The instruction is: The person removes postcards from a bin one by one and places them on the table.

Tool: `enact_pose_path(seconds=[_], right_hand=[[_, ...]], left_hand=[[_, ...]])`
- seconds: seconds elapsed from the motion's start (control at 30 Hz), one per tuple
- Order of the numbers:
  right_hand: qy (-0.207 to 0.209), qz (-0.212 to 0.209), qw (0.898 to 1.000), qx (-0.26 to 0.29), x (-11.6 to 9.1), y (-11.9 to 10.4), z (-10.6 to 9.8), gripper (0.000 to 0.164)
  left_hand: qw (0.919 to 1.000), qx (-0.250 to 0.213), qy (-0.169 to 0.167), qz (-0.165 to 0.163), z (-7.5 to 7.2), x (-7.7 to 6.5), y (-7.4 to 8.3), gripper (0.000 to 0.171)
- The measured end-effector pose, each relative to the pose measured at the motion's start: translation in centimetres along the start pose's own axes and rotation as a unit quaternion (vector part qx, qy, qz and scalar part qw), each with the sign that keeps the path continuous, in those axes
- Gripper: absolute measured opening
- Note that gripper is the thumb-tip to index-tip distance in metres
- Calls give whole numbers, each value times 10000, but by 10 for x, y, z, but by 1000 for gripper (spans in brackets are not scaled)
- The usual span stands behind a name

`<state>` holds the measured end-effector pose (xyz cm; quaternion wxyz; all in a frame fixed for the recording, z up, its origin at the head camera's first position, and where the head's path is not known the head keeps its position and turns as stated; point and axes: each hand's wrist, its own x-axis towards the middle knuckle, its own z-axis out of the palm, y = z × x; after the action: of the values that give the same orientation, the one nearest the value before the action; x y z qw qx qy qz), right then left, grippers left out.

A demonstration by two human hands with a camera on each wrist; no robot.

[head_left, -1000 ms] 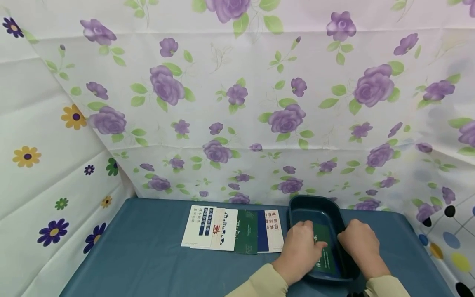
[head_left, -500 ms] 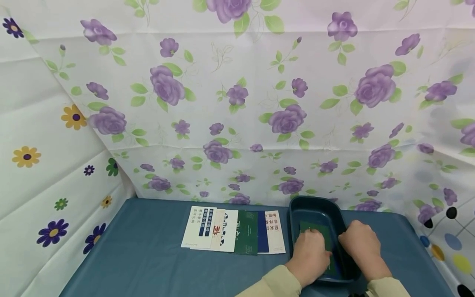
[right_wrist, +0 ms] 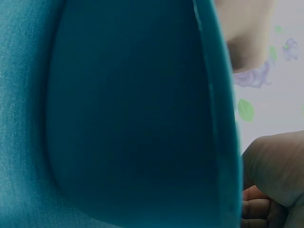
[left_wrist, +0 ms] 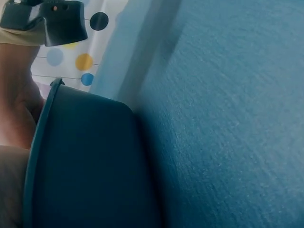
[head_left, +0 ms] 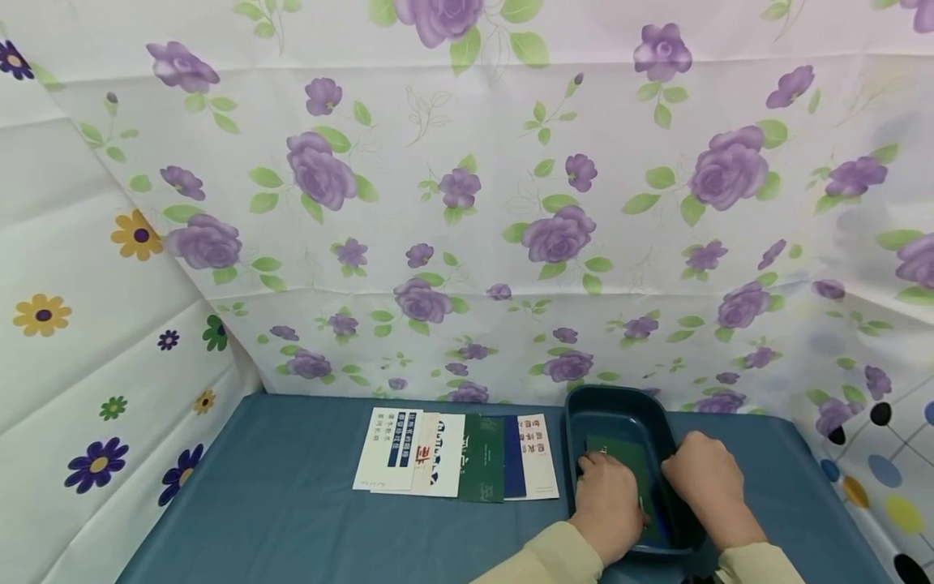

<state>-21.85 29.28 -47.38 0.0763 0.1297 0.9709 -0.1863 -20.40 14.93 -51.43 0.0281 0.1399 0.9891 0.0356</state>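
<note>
My left hand [head_left: 607, 507] reaches into a dark blue-green plastic tray [head_left: 616, 391]. Its fingers curl at the left edge of a green card [head_left: 619, 450] with white print, the thumb near the card's right side; the hand covers much of the card. On the tray's right side, my right hand [head_left: 704, 474] grips the rim with curled fingers. The right wrist view shows the tray's outer wall [right_wrist: 137, 114], with the right hand [right_wrist: 278, 175] at the rim. In the left wrist view, the left hand [left_wrist: 12, 190] is mostly hidden behind the tray wall [left_wrist: 90, 156].
Left of the tray, several overlapping printed cards [head_left: 481, 458] lie in a row on the blue-covered table [head_left: 306, 527]. A flower-patterned sheet [head_left: 467, 235] hangs behind the table. Another flowered sheet [head_left: 80, 373] closes off the left side.
My left hand has shifted right and a little toward me inside the tray, and more of the green card's upper part shows. The right hand stays at the rim.
</note>
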Motion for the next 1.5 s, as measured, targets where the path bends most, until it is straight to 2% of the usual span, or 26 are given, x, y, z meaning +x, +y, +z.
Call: enact_pose_path(seconds=[0.13,0.27,0.53,0.83,0.93,1.03,1.13,1.23,1.37,1.5], right_hand=[[34,-58,10000,29,-2,-2,1,22],[6,-58,10000,20,-3,-3,1,22],[32,-65,10000,-35,-1,-4,0,21],[13,-36,10000,-57,2,-4,2,21],[-10,-41,10000,-49,2,-4,2,20],[-44,-40,10000,-44,3,-4,1,20],[-78,-17,10000,-51,3,-3,1,19],[-106,13,9999,-58,3,-2,1,19],[-162,81,9998,-65,2,-3,0,19],[-176,132,9997,-67,1,-3,-1,19]], left_hand=[[9982,458,-267,-284,3,2,4,104],[9970,547,-365,-403,8,5,5,107],[9984,379,-211,-361,8,6,5,103],[9953,931,-104,-263,4,6,4,100],[9939,1078,41,-222,2,5,4,101],[9920,1232,267,-70,-1,3,2,84],[9894,1336,544,134,-4,1,-1,58],[9881,1277,772,379,-6,0,-5,38],[9936,585,809,534,-9,-1,-7,18],[9971,23,567,507,-13,-2,-8,17]])
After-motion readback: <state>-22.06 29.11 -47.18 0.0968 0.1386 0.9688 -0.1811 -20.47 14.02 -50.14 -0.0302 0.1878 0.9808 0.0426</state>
